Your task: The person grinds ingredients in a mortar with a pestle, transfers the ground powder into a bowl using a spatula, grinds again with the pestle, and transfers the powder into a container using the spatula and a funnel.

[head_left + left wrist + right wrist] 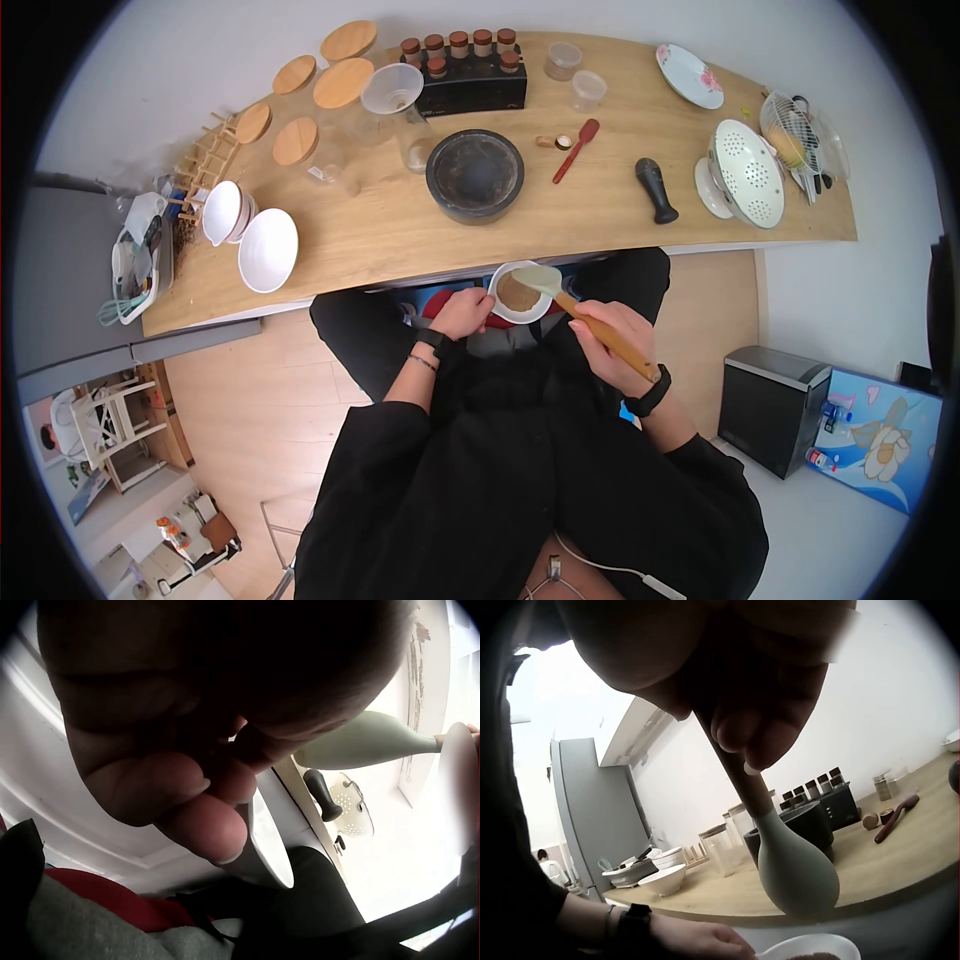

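Note:
A white bowl (508, 316) with brown powder (518, 293) in it is held over the lap, below the table's front edge. My left hand (465, 313) grips its left rim; in the left wrist view the curled fingers (206, 825) hide part of the bowl (268, 844). The right hand (618, 345) holds the wooden handle of a pale green spoon (541, 279), whose head is over the bowl. In the right wrist view, the spoon head (799, 870) points down, above the bowl's rim (844, 945).
On the table (370, 235) are a black stone mortar (475, 175), a black pestle (656, 190), a red spatula (577, 150), a white colander (748, 175), white bowls (268, 250), a spice rack (470, 95) and glass jars with wooden lids (296, 141). A black bin (770, 410) stands on the floor at right.

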Motion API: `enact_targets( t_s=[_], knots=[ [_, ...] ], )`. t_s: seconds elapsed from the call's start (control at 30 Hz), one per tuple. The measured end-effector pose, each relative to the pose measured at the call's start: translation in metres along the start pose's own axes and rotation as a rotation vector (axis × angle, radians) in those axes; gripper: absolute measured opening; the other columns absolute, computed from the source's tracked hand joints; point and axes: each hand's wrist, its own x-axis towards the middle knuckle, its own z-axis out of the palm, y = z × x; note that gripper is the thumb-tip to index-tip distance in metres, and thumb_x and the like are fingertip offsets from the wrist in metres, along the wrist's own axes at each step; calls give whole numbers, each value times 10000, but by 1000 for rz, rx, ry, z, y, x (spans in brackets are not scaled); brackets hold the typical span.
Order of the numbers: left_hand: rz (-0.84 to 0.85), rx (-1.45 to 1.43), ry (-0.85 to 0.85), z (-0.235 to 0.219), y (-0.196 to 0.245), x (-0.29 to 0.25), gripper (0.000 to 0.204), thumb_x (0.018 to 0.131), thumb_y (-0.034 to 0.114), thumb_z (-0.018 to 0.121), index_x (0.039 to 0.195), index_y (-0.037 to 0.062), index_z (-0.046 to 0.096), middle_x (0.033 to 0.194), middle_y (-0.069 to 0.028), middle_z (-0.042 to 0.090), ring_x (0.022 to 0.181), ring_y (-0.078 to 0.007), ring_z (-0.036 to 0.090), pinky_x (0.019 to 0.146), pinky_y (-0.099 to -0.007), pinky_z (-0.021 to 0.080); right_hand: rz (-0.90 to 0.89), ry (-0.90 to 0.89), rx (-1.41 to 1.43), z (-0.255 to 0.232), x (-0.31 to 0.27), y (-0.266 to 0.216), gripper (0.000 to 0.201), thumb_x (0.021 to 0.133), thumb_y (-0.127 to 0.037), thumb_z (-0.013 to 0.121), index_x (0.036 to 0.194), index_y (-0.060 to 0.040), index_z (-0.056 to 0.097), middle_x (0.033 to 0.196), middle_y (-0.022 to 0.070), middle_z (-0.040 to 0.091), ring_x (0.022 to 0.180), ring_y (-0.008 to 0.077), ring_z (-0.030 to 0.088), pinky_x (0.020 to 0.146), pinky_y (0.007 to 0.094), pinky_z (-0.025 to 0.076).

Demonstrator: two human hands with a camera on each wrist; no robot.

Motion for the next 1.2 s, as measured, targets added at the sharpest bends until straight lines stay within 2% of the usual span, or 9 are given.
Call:
enact_targets(
  t_s=[0.27, 0.33, 0.37, 0.4, 0.47, 0.53, 0.73, 1.03, 1.2],
  knots=[
    [-30, 1, 6, -8, 3, -21, 337, 966, 234, 500, 803, -40, 608, 646, -134, 631, 545, -217, 650, 580, -372, 514, 11, 127, 47, -5, 20, 6, 155, 825, -20, 739, 963, -23, 669, 769, 117, 663, 656, 257, 645, 602, 310, 503],
    [-25, -39, 18, -12, 1, -32, 333, 970, 230, 506, 801, -38, 607, 632, -124, 625, 539, -210, 643, 571, -357, 509, 58, 183, 79, -8, 24, 6, 126, 832, -20, 729, 946, -7, 677, 805, 130, 678, 688, 264, 660, 643, 314, 527],
    [-29, -38, 24, -14, -1, -38, 333, 970, 230, 506, 801, -38, 607, 632, -124, 625, 539, -210, 643, 571, -357, 509, 114, 194, 105, -11, 25, 5, 115, 846, -22, 714, 952, 9, 681, 853, 133, 696, 748, 239, 677, 706, 300, 534],
    [-24, -43, 43, -17, -2, -44, 330, 971, 229, 508, 802, -36, 610, 629, -121, 624, 537, -207, 639, 568, -353, 507, 113, 193, 109, -13, 24, 10, 115, 846, -22, 714, 952, 9, 681, 853, 133, 696, 748, 239, 677, 706, 300, 534],
    [-20, -48, 57, -21, -2, -57, 328, 972, 228, 511, 802, -33, 612, 626, -118, 624, 535, -203, 635, 565, -348, 504, 290, 286, 242, -17, 22, 22, 126, 857, -18, 705, 975, 17, 680, 896, 127, 700, 802, 203, 674, 742, 281, 523],
    [-58, -77, 86, -30, 3, -70, 325, 974, 230, 512, 809, -29, 619, 627, -115, 626, 537, -198, 634, 566, -343, 501, 309, 313, 283, -22, 26, 28, 119, 874, -12, 691, 987, 23, 677, 929, 116, 697, 832, 173, 659, 764, 268, 514],
    [-87, -49, 130, -45, 10, -92, 354, 991, 253, 510, 823, -39, 618, 612, -66, 595, 548, -146, 610, 569, -302, 478, 332, 368, 368, -27, 31, 23, 106, 918, -19, 662, 1016, 21, 664, 889, 66, 654, 730, 100, 611, 665, 220, 498],
    [-70, -79, 130, -51, 22, -99, 360, 991, 251, 512, 778, -28, 590, 614, -50, 572, 545, -137, 597, 566, -292, 470, 306, 348, 383, -26, 20, 23, 74, 920, -3, 640, 986, 28, 656, 872, 59, 646, 655, 87, 588, 598, 212, 480],
    [-77, -85, 119, -53, 33, -100, 363, 990, 251, 509, 768, -26, 584, 619, -47, 577, 549, -132, 597, 566, -290, 468, 307, 332, 460, -28, 18, 5, 75, 919, 10, 632, 987, 29, 657, 866, 55, 648, 653, 82, 592, 594, 205, 479]
  ],
)
